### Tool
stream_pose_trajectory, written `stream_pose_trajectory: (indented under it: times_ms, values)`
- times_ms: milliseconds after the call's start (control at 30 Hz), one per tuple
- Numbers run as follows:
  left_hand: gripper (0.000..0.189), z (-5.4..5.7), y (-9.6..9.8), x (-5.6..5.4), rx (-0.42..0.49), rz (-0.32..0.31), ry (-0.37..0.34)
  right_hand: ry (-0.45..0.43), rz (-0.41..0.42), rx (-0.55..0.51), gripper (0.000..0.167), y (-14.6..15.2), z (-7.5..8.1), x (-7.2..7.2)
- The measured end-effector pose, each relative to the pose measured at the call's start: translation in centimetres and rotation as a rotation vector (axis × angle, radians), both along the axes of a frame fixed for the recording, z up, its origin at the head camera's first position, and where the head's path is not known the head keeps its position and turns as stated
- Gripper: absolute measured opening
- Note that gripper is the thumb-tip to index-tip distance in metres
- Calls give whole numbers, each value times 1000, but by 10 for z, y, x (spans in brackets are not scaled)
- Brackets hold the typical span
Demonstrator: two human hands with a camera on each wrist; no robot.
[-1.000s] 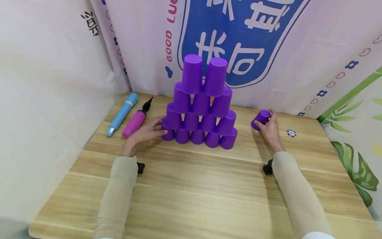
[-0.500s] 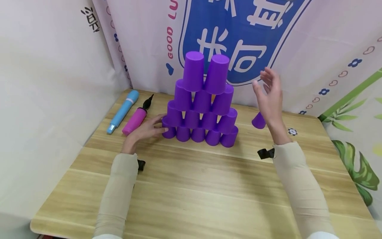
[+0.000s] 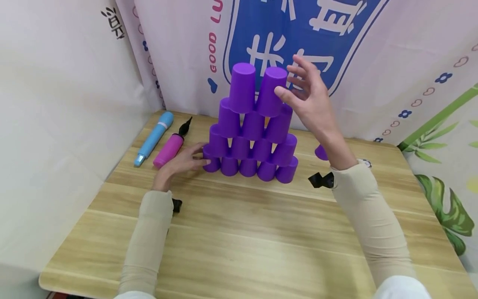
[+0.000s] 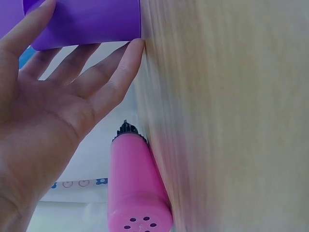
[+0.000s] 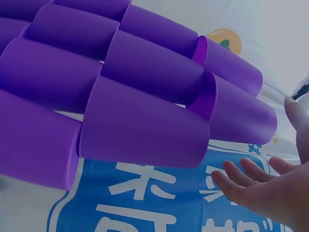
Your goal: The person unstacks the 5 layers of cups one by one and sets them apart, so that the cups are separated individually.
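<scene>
Wears beige sleeves [image 3: 373, 226], finely creased crosswise, with white cloth [image 3: 401, 287] at the upper ends. Has small angular black devices [image 3: 317, 180] beside both cuffs [image 3: 156, 201].

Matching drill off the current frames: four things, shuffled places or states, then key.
1. Light-blue tube
2. Pink cylinder
3. Left hand
4. Right hand

A. Raised beside the top of the purple cup stack
B. Ends in a tapered black nozzle
C. Nearest the left edge of the wood-grain table
D. At the stack's bottom left-end cup

Pairs: 1-C; 2-B; 3-D; 4-A
</scene>
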State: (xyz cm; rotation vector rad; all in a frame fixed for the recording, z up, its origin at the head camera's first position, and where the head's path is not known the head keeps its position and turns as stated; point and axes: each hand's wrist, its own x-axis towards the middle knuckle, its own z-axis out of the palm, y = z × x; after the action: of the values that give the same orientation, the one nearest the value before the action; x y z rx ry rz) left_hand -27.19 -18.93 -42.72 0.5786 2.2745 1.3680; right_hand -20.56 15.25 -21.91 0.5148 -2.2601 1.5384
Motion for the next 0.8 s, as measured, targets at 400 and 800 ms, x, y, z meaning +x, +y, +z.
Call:
stream_pose_trajectory:
  times_ms: [400, 800]
  values:
    - [67, 0, 6, 0, -42, 11, 25, -37, 22, -37, 74, 1, -16, -16]
    - [67, -1, 12, 2, -123, 38, 97, 1, 60, -21, 74, -3, -18, -20]
